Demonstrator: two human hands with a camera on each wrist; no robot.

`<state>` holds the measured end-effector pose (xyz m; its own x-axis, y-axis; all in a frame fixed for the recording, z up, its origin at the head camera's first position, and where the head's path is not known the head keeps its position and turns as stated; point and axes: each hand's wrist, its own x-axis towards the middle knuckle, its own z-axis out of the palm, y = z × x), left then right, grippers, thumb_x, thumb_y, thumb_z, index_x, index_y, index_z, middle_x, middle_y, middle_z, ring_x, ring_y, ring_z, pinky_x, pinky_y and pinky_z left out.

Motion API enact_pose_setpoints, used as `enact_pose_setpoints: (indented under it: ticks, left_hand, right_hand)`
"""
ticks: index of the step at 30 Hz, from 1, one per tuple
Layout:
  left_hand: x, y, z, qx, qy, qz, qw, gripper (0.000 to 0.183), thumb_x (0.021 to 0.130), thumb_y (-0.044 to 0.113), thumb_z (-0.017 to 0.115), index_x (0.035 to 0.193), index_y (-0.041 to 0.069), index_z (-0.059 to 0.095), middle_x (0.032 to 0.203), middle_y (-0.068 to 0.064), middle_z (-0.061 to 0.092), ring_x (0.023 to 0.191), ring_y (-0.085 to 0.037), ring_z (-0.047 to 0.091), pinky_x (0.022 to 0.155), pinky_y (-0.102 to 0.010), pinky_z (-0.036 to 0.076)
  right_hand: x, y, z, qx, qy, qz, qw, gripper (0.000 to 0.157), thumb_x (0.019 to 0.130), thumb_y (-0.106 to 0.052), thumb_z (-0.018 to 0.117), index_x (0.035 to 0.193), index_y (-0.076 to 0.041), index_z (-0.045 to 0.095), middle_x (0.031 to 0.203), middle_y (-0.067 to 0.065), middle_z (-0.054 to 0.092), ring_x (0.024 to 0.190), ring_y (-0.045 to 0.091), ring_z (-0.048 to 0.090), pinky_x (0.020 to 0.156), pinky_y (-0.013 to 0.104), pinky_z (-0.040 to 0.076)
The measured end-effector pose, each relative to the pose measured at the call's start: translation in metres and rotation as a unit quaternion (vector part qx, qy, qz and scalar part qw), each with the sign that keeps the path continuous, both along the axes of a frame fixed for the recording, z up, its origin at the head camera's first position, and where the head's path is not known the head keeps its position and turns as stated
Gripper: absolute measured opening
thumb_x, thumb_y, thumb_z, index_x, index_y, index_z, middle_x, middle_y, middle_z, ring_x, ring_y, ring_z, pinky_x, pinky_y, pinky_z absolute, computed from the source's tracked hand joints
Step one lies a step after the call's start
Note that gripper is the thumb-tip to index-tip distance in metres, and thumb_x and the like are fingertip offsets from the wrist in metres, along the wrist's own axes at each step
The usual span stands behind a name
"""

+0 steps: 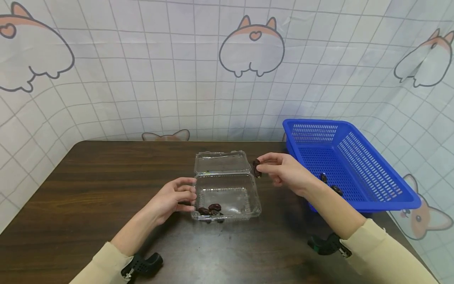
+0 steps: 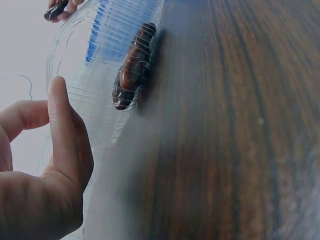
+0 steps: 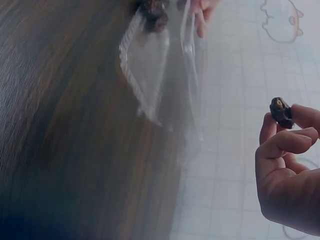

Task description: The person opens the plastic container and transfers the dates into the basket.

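Observation:
A dark, wrinkled date (image 1: 256,169) is pinched between the thumb and fingers of my right hand (image 1: 283,171), just right of a clear plastic clamshell box (image 1: 230,201). The box lies with its lid (image 1: 222,162) folded back. Several dates (image 1: 214,207) are gathered in its near left corner, also seen through the clear wall in the left wrist view as dark dates (image 2: 135,65). My left hand (image 1: 179,194) is at the box's left side, its fingers fairly straight and fingertips at the rim. In the right wrist view the held date (image 3: 281,113) shows at the fingertips.
On the right stands a blue plastic basket (image 1: 376,205) with slotted walls, a few dates (image 1: 336,190) on its floor. My right forearm passes in front of its near left side. Behind the dark wood table (image 1: 106,173) hangs a white gridded cloth (image 1: 198,79) with dog drawings.

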<state>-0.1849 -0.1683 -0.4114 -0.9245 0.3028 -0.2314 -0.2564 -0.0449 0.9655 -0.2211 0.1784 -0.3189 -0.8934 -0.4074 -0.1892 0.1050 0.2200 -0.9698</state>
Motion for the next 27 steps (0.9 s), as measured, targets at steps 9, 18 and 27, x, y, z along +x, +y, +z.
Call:
enact_pose_setpoints:
  ticks: [9, 18, 27]
  left_hand:
    - [-0.001, 0.001, 0.001, 0.003, -0.004, 0.004, 1.0, 0.059, 0.093, -0.004, 0.062, 0.148, -0.005, 0.04, 0.108, -0.013, 0.058, 0.084, -0.019, 0.062, 0.073, -0.034, 0.062]
    - [0.0, 0.001, 0.001, -0.001, 0.0, 0.001, 1.0, 0.058, 0.094, -0.002, 0.062, 0.148, -0.005, 0.04, 0.107, -0.012, 0.059, 0.086, -0.02, 0.062, 0.074, -0.035, 0.062]
    - [0.001, 0.0, 0.001, -0.001, 0.002, 0.002, 1.0, 0.058, 0.095, -0.002, 0.063, 0.148, -0.006, 0.039, 0.104, -0.009, 0.059, 0.086, -0.02, 0.063, 0.074, -0.035, 0.062]
  right_hand:
    - [0.004, 0.03, 0.009, 0.016, 0.006, -0.024, 1.0, 0.039, 0.103, -0.018, 0.064, 0.133, 0.001, 0.049, 0.073, -0.002, 0.037, 0.06, 0.013, 0.028, 0.064, 0.042, 0.018]
    - [0.008, 0.057, 0.013, 0.012, 0.007, -0.046, 0.999, 0.04, 0.104, -0.02, 0.063, 0.133, 0.001, 0.048, 0.074, -0.004, 0.04, 0.06, 0.012, 0.029, 0.061, 0.038, 0.018]
    - [0.007, 0.087, 0.011, 0.012, 0.004, -0.068, 0.998, 0.044, 0.107, -0.022, 0.057, 0.14, 0.003, 0.042, 0.074, -0.004, 0.042, 0.058, 0.011, 0.031, 0.057, 0.034, 0.02]
